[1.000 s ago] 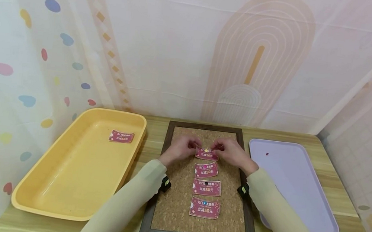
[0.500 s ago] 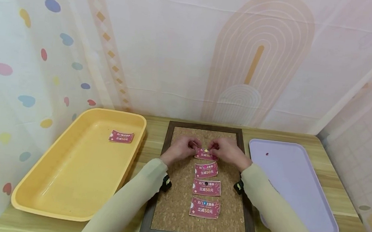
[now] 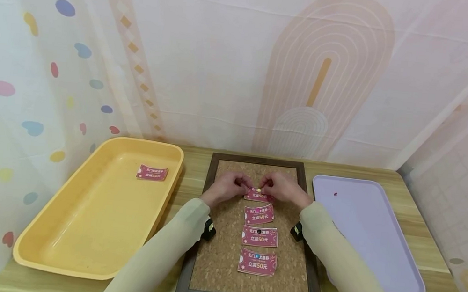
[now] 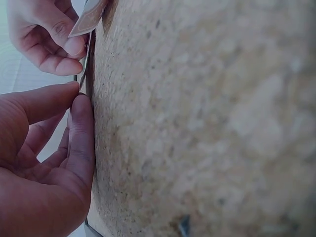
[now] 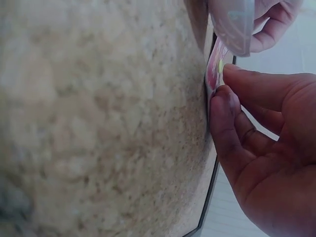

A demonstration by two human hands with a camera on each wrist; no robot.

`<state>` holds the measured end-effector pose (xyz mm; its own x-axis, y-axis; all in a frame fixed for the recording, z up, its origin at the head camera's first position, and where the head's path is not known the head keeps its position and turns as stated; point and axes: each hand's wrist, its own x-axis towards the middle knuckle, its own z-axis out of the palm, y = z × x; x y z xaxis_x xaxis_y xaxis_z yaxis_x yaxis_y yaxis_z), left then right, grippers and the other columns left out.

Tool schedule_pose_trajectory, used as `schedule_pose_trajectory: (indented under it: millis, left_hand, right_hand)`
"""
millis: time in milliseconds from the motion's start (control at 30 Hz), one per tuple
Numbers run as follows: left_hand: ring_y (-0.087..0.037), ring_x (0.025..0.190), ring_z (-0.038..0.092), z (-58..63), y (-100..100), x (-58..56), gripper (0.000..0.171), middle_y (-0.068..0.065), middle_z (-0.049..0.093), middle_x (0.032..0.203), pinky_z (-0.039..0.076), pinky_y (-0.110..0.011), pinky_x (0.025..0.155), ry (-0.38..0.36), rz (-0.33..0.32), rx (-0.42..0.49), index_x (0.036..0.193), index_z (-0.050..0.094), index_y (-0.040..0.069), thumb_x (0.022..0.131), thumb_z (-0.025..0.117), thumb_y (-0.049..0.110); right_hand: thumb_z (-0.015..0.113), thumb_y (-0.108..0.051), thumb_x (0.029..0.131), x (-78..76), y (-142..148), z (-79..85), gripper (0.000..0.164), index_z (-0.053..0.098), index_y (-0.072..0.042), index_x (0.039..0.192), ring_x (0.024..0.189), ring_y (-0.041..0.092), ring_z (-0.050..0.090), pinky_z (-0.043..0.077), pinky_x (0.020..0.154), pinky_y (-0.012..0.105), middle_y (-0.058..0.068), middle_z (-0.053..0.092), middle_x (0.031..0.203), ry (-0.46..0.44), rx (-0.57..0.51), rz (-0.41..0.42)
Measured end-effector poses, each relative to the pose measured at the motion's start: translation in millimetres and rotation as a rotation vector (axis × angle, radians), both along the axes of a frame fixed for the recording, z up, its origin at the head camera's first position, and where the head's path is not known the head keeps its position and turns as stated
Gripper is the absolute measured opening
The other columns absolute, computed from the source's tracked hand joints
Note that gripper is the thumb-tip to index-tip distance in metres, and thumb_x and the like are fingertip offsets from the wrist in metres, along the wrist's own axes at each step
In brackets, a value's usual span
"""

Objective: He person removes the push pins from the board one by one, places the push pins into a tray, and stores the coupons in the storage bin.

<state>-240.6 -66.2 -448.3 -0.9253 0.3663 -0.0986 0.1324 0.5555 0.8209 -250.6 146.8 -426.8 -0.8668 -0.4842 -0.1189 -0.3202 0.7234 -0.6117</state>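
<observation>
Near the top of a dark-framed corkboard (image 3: 212,280), both hands are at a small red paper coupon (image 3: 257,197) with a yellow pushpin (image 3: 259,190) at its upper middle. My left hand (image 3: 230,186) pinches the coupon's left edge between thumb and index finger. At the right edge, my right hand (image 3: 284,188) pinches it the same way, thumb tip beside the pin in the right wrist view. Below, in a column, lie a tilted coupon (image 3: 259,217) with a pink pin, a coupon (image 3: 267,240) with a black pin and a coupon (image 3: 264,267) with a blue pin.
To the left stands a yellow tray (image 3: 96,217) with another red coupon (image 3: 152,173) in its far right corner. On the right, a lilac tray (image 3: 380,254) carries a small dark red piece (image 3: 335,194). A patterned curtain (image 3: 224,70) hangs behind the wooden table (image 3: 444,288).
The right hand has shifted slightly left along the coupon, and its forearm has drawn inward. The left hand stays at the left edge.
</observation>
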Motion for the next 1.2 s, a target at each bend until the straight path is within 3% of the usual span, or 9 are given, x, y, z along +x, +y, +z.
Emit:
schedule_pose_trajectory:
  millis: [733,967,1200]
  left_hand:
    - [-0.017,0.089,0.059,0.7,-1,-0.8,0.012,-0.003,0.071,0.098,0.048,-0.032,0.08,-0.015,0.01,-0.058,0.101,0.078,0.008,0.094,0.069,0.004]
    - [-0.016,0.087,0.062,-2.1,-1,4.1,0.011,-0.003,0.072,0.097,0.051,-0.032,0.081,0.011,-0.012,-0.057,0.1,0.078,0.008,0.095,0.07,0.003]
    - [-0.016,0.086,0.062,-6.3,-3,9.7,0.01,-0.002,0.072,0.095,0.051,-0.034,0.081,0.011,-0.004,-0.049,0.099,0.078,0.008,0.095,0.07,0.004]
  right_hand:
    - [0.07,-0.003,0.096,-5.5,-1,-9.0,0.005,0.073,-0.004,0.099,0.07,0.013,0.056,0.045,0.062,0.025,0.003,0.068,0.086,-0.043,-0.037,-0.023]
    - [0.07,-0.003,0.096,0.1,-2,-12.2,0.006,0.073,-0.004,0.1,0.067,0.013,0.056,0.045,0.061,0.025,0.003,0.067,0.085,-0.075,-0.054,-0.047]
    - [0.069,-0.001,0.093,0.8,-3,-16.1,0.007,0.072,-0.002,0.1,0.067,0.011,0.055,0.045,0.062,0.024,0.002,0.066,0.082,-0.059,-0.066,0.0]
